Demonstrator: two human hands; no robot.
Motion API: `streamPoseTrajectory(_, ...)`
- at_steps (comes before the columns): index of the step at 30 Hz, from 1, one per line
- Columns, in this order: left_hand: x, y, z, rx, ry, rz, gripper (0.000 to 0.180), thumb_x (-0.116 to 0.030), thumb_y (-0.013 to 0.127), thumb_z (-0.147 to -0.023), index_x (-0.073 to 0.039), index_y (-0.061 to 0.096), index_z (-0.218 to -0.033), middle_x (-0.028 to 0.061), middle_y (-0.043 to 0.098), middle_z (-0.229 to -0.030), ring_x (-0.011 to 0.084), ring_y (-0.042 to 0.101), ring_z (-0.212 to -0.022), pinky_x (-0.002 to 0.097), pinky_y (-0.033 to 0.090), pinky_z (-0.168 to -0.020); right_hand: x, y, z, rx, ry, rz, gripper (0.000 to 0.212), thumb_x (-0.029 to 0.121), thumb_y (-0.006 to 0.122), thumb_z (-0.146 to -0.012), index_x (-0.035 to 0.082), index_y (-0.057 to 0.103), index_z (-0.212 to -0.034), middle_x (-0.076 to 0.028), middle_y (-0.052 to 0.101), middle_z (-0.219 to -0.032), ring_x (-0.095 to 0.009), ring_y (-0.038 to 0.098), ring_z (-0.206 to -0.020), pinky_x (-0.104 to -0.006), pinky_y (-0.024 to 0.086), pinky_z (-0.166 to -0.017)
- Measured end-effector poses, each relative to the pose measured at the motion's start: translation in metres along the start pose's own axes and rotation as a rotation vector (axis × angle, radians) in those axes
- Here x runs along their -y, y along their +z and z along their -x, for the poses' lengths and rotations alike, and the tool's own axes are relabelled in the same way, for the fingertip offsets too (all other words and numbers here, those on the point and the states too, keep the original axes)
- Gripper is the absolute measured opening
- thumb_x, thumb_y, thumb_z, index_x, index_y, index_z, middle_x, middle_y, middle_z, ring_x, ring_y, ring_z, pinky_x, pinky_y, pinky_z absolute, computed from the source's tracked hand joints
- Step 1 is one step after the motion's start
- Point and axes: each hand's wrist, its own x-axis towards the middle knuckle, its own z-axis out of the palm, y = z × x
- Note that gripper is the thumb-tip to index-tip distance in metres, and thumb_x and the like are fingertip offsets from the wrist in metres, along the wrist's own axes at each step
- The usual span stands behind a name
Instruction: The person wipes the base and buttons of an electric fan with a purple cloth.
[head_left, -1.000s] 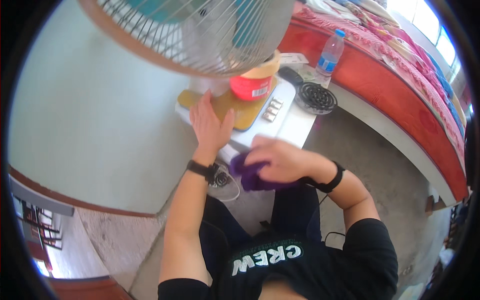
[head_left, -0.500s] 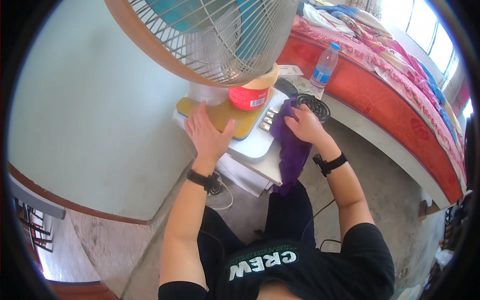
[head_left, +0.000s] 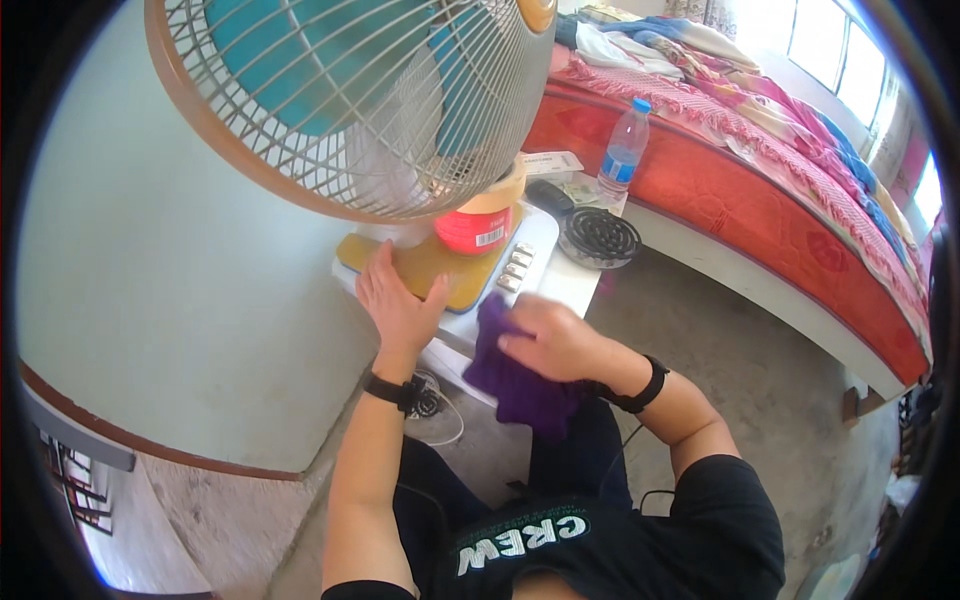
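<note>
My left hand (head_left: pixel 397 305) lies flat with fingers spread on the yellow panel (head_left: pixel 432 273) of the fan's white base, at its near left edge. In my right hand (head_left: pixel 555 338) is a bunched purple cloth (head_left: pixel 500 365), which hangs below the fingers at the base's near edge. A row of silvery push buttons (head_left: pixel 516 267) runs along the base's right side, just beyond the cloth. Above the base leans the round fan head (head_left: pixel 340 110), with a wire grille and teal blades. A red and yellow tub (head_left: pixel 470 232) stands on the panel, partly hidden by the grille.
A black mosquito coil in a round holder (head_left: pixel 600 238) sits on the small white table (head_left: pixel 570 285) right of the base. Behind it are a dark object (head_left: pixel 548 197) and a water bottle (head_left: pixel 623 150). The red-sided bed (head_left: pixel 740 190) borders the right; a pale panel (head_left: pixel 190 300) fills the left.
My right hand has drawn the purple cloth left and nearer to me, away from the mosquito coil. My left hand stays on the panel. The view has shifted slightly.
</note>
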Motion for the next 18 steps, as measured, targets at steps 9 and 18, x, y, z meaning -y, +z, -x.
streamPoseTrajectory(9,-0.007,-0.002,0.001,0.006,0.005,0.004,0.082,-0.032,0.075,-0.069,-0.001,0.037,-0.134,0.0176,0.048,-0.126,0.0352,0.042,-0.120,0.0493,0.025,-0.105,-0.130,-0.047,-0.077,-0.238,0.461,0.308,0.036,0.033,0.052,-0.089,0.000,0.064,-0.097,-0.028,0.060,-0.100,-0.042,0.054,-0.101,-0.0457,0.043,-0.090)
streamPoseTrajectory(18,-0.004,-0.004,0.001,-0.018,0.008,0.002,0.080,-0.029,0.075,-0.069,-0.002,0.037,-0.135,0.0156,0.049,-0.126,0.0335,0.042,-0.120,0.0480,0.026,-0.105,-0.108,-0.056,-0.080,0.189,0.437,0.444,0.052,0.040,0.043,-0.088,-0.004,0.066,-0.102,-0.031,0.056,-0.112,-0.043,0.056,-0.103,-0.0445,0.045,-0.093)
